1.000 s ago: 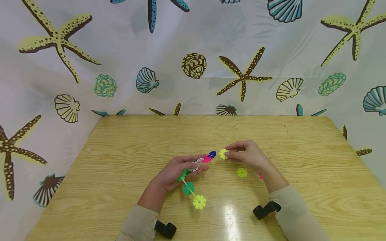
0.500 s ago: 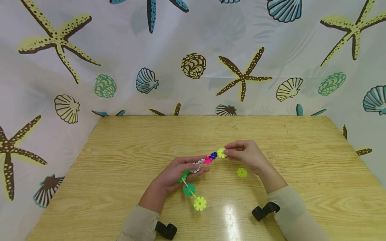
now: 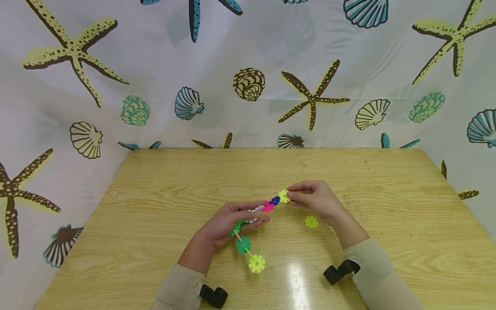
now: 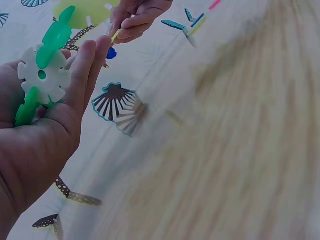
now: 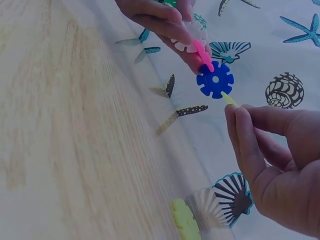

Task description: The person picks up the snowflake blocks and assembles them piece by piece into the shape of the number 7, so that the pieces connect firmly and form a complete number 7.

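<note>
In the head view, my left hand (image 3: 226, 218) holds a chain of interlocked notched plastic discs, its thumb on a white disc (image 3: 251, 216). Below that hand hang a green disc (image 3: 235, 227), a teal-green disc (image 3: 243, 245) and a yellow end disc (image 3: 257, 264). Toward the other end come a pink disc (image 3: 268, 207) and a blue disc (image 3: 274, 201). My right hand (image 3: 319, 200) pinches another yellow disc (image 3: 284, 196). In the right wrist view its thin edge meets a notch of the blue disc (image 5: 215, 80); how deep it sits, I cannot tell.
One loose yellow disc (image 3: 311, 221) lies on the wooden table (image 3: 174, 172), just below my right hand. A white cloth (image 3: 217, 56) printed with shells and starfish hangs behind the table and along its sides.
My right hand has moved slightly left, bringing its yellow disc from apart to against the blue disc. A loose pink disc by the right wrist is no longer visible. The hanging chain end has dipped slightly.
</note>
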The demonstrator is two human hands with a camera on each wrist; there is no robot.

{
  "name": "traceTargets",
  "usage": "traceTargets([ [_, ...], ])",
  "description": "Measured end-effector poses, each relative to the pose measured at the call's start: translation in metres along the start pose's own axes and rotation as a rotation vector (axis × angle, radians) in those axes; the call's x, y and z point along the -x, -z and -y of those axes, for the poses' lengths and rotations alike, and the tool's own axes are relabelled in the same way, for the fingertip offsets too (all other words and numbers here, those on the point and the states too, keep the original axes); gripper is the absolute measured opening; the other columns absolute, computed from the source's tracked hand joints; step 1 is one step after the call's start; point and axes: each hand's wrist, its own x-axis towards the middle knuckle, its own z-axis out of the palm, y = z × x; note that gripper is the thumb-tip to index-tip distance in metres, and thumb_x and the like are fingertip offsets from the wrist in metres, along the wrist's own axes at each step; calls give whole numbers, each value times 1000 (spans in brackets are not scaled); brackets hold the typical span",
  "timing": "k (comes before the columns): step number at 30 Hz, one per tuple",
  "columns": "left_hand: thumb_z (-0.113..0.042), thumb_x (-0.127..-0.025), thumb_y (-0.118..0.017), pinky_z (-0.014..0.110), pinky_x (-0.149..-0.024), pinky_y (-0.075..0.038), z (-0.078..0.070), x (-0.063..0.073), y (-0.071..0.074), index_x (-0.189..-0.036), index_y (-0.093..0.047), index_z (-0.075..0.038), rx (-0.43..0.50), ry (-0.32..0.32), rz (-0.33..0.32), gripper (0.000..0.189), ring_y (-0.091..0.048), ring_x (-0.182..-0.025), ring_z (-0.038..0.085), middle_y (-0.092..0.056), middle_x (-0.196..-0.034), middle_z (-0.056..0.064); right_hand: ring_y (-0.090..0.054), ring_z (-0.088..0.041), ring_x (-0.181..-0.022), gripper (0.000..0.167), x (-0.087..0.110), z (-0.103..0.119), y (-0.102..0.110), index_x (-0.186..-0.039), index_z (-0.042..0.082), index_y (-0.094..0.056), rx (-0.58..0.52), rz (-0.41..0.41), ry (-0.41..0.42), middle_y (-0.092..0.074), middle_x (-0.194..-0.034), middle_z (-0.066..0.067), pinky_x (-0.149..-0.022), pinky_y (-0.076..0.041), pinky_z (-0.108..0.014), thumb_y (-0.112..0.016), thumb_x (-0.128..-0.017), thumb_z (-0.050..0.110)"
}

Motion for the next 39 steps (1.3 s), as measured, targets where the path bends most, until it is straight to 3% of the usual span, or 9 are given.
traceTargets([
  [6, -11, -100, -59, 22, -95, -56, -1, 1, -1, -144, -51, 0, -33, 5, 13, 46, -67, -116, 18, -55, -144, 21, -73, -12, -86, 30, 1, -1, -4, -123, -12, -61, -54, 18, -21, -69, -104, -6, -83, -62, -27, -63, -96, 1],
  [17, -12, -98, -64, 24, -97, -55, -1, 0, -5, -142, -54, -1, -42, 16, -20, 47, -67, -117, 16, -55, -144, 18, -73, -12, -85, 27, -2, -4, -13, -119, -14, -62, -85, -26, 10, -70, -100, -6, -82, -62, -28, -64, -94, -3],
  [29, -11, -97, -64, 25, -97, -55, 0, -2, -6, -141, -55, -2, -65, 23, -38, 46, -66, -117, 16, -58, -143, 14, -73, -11, -84, 27, -1, -3, -14, -117, -14, -62, -42, -7, 30, -72, -97, -6, -83, -62, -32, -66, -93, -2],
  [34, -14, -100, -61, 27, -101, -53, 3, -4, -7, -144, -53, -4, -69, 6, 9, 46, -63, -123, 18, -51, -150, 12, -73, -11, -84, 27, 1, -1, -12, -117, -13, -63, -21, -19, 24, -72, -98, -6, -85, -62, -33, -66, -93, -1],
  [39, -10, -104, -52, 32, -103, -52, 3, -4, -8, -149, -45, -4, 12, 15, 77, 47, -58, -130, 19, -41, -158, 12, -74, -10, -85, 30, 2, 1, -9, -120, -14, -61, -50, -30, -3, -71, -102, -7, -84, -61, -28, -65, -94, -1],
])
